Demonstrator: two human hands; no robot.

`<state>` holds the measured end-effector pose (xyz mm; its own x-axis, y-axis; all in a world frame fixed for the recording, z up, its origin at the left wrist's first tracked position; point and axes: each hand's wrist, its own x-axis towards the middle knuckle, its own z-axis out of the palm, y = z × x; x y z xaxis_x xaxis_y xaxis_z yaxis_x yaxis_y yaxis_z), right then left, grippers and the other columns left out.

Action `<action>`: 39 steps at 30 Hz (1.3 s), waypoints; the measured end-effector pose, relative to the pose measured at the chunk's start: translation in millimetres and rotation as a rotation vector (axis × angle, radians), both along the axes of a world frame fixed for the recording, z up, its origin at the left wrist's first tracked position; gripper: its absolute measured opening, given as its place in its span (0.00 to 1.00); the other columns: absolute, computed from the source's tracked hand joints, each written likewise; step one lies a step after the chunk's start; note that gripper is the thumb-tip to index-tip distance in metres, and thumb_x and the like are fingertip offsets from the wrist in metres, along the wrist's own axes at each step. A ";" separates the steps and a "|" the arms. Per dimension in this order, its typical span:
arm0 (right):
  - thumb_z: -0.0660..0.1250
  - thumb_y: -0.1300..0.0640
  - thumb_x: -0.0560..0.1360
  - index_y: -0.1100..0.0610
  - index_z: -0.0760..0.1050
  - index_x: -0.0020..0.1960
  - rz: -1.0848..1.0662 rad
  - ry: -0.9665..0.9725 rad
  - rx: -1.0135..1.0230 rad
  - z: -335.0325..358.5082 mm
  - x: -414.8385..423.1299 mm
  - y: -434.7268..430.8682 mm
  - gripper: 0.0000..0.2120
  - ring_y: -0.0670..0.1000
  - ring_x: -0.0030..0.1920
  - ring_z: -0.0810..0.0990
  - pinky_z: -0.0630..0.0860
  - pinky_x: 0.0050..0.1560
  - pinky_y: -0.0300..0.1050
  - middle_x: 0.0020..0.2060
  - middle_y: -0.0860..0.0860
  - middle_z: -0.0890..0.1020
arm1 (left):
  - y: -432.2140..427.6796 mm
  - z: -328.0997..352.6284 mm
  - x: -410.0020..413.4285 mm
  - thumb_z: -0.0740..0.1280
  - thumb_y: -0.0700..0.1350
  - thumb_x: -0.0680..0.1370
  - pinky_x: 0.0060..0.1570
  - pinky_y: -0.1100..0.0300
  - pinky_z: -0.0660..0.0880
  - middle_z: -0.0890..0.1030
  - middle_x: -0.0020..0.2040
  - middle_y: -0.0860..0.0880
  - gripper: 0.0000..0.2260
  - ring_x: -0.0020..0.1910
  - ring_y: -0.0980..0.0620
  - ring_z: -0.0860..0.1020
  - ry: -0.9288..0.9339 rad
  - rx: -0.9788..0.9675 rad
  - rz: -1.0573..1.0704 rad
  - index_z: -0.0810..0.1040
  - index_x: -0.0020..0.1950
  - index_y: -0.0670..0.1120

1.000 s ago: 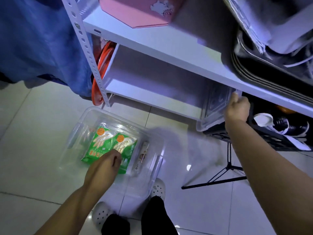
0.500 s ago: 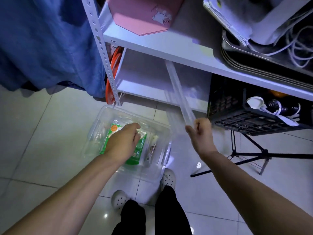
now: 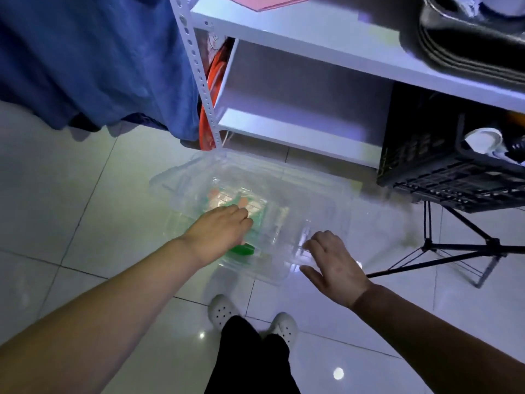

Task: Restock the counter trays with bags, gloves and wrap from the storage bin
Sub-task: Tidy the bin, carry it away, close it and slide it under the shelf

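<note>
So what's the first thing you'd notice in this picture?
Two bare arms reaching down to a clear plastic bin on the shiny tiled floor. The left hand is inside it on a green packet, the right hand spread at its near edge. A big blue cloth hangs upper left.

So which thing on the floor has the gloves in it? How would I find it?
Look at the floor tiles in front of the white shelf rack. There sits a see-through plastic storage bin, between the person's left hand and right hand. Unlike the black crate beside it, it is clear, with a green packet showing inside.
</note>
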<state>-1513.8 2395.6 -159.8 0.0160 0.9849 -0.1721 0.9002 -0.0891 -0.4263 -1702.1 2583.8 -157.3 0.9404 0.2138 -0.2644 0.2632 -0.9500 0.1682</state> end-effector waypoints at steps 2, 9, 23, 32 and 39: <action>0.74 0.56 0.68 0.62 0.76 0.51 0.020 0.002 -0.034 -28.4 -4.2 -3.0 0.16 0.60 0.43 0.77 0.76 0.46 0.50 0.43 0.58 0.78 | -8.9 -20.9 -7.3 0.79 0.43 0.59 0.32 0.61 0.77 0.79 0.35 0.47 0.12 0.34 0.48 0.79 0.002 0.033 0.014 0.79 0.38 0.44; 0.76 0.55 0.67 0.61 0.78 0.52 -0.363 0.120 -0.132 -119.4 -5.5 -26.0 0.17 0.58 0.49 0.76 0.73 0.50 0.49 0.47 0.58 0.79 | -38.1 -110.9 -30.4 0.82 0.46 0.49 0.28 0.64 0.74 0.79 0.32 0.50 0.19 0.32 0.50 0.79 0.163 0.051 0.085 0.79 0.34 0.48; 0.67 0.50 0.75 0.60 0.72 0.59 -1.075 0.458 -0.379 -254.5 2.7 -25.5 0.18 0.53 0.48 0.76 0.71 0.50 0.45 0.51 0.54 0.78 | -71.0 -251.3 -64.6 0.75 0.33 0.54 0.31 0.57 0.74 0.78 0.34 0.45 0.15 0.32 0.44 0.77 0.106 0.162 0.105 0.77 0.36 0.44; 0.69 0.52 0.73 0.62 0.72 0.46 -1.170 0.623 -0.347 -288.8 0.2 -2.7 0.13 0.55 0.42 0.74 0.70 0.43 0.45 0.41 0.57 0.76 | -80.3 -279.1 -76.2 0.75 0.35 0.59 0.41 0.54 0.77 0.81 0.42 0.43 0.17 0.42 0.42 0.80 -0.009 0.113 0.203 0.78 0.46 0.42; 0.70 0.56 0.73 0.66 0.74 0.57 -1.200 0.572 -0.206 -280.4 54.8 27.4 0.17 0.56 0.47 0.78 0.76 0.52 0.50 0.52 0.62 0.80 | -64.6 -273.5 -35.5 0.74 0.42 0.64 0.45 0.56 0.74 0.83 0.47 0.45 0.12 0.45 0.44 0.81 -0.155 0.007 0.220 0.82 0.46 0.45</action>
